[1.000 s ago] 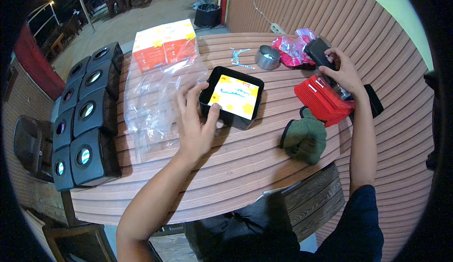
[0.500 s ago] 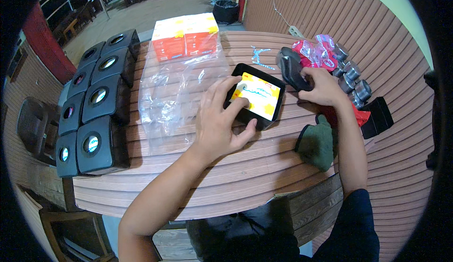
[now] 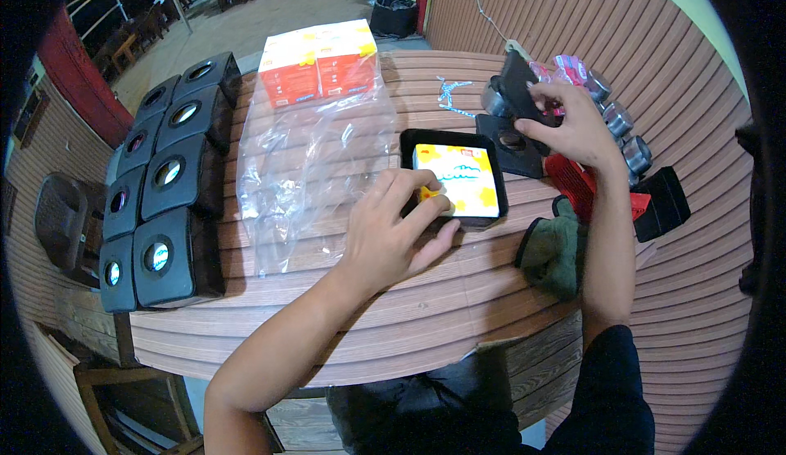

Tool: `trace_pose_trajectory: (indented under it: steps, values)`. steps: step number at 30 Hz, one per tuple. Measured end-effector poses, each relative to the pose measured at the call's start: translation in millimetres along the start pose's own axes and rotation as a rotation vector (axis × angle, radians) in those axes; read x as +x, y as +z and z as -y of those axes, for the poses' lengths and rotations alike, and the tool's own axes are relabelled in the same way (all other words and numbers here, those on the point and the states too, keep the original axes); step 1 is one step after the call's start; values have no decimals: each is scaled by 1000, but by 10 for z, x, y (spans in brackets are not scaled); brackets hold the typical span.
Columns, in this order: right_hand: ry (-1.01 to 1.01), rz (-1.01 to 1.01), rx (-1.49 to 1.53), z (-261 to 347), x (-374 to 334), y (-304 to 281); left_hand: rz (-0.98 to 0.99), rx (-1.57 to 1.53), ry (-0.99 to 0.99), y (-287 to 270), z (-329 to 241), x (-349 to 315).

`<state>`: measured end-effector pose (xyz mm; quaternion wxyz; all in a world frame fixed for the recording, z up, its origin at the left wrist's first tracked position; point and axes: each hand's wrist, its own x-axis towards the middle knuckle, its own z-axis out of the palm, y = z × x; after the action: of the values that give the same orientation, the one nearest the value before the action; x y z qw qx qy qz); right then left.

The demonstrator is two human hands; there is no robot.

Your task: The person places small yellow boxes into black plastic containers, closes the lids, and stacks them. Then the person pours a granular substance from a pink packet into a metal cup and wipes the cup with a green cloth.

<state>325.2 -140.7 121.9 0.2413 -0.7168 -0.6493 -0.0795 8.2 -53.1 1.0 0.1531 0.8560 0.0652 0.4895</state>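
Observation:
A black open-topped box (image 3: 501, 197) stands on the table before me, with a yellow and white tissue pack (image 3: 467, 167) inside it. My left hand (image 3: 393, 230) rests its spread fingertips on the pack's near left part, thumb by the box's near wall. To the right, my right hand (image 3: 569, 123) pinches a dark lid (image 3: 517, 82) and holds it tilted up. Below that lid, a second black square lid (image 3: 520, 160) with an oval opening lies on the table. A green glove (image 3: 550, 250) is near my right forearm.
Black tissue boxes with round openings (image 3: 176, 254) stand in rows at left. White and orange packs (image 3: 319, 66) sit on clear plastic wrap (image 3: 303, 185). Several metal cylinders (image 3: 636, 156), pink packets (image 3: 571, 68), a red cloth (image 3: 573, 185) and a black case (image 3: 663, 201) lie at right.
The box has turned squarer to me and shifted slightly right under my left hand. My right hand has raised one dark lid, exposing the other lid with the opening.

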Motion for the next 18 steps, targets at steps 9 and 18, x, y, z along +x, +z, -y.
trace_pose_trajectory:
  steps: [9, 18]
  values:
    - [-456, 172, 455, 554, -8, 471, -15, -224, -335, 39, 174, -39]
    - [-620, 94, 215, 810, -219, 465, 82, -680, -457, 77, 320, -8]
